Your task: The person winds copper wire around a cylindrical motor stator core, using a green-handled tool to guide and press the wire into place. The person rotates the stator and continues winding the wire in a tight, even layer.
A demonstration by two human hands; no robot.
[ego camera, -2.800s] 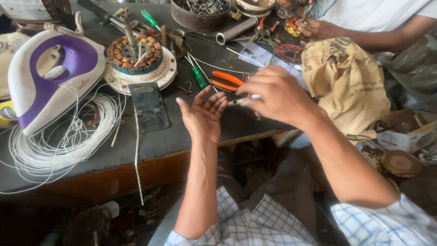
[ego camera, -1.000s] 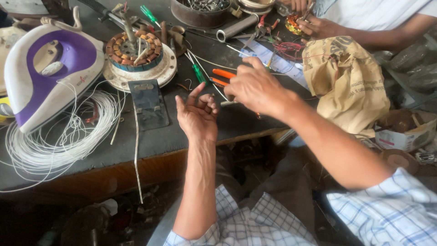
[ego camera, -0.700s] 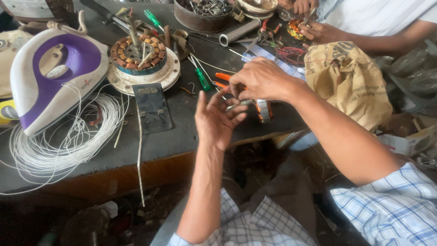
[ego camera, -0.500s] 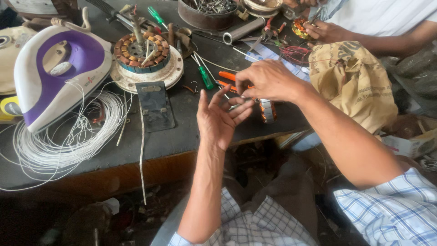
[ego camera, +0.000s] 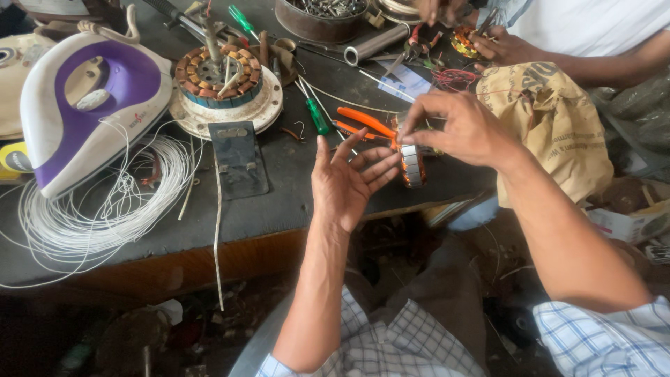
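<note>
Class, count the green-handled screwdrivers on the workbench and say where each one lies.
2. One screwdriver lies mid-bench, just left of the orange pliers; the other lies at the far edge, above the stator. More may be hidden among the clutter.

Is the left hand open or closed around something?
Open. The left hand has its fingers spread, palm up, holding nothing. The right hand holds the small metal part beside it.

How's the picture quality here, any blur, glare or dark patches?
Head view: soft daylight, no harsh glare; the left hand and right hand around the small motor core are fairly sharp; the white wire coil is bright; under the workbench lies deep shadow; edges bend slightly.
</note>
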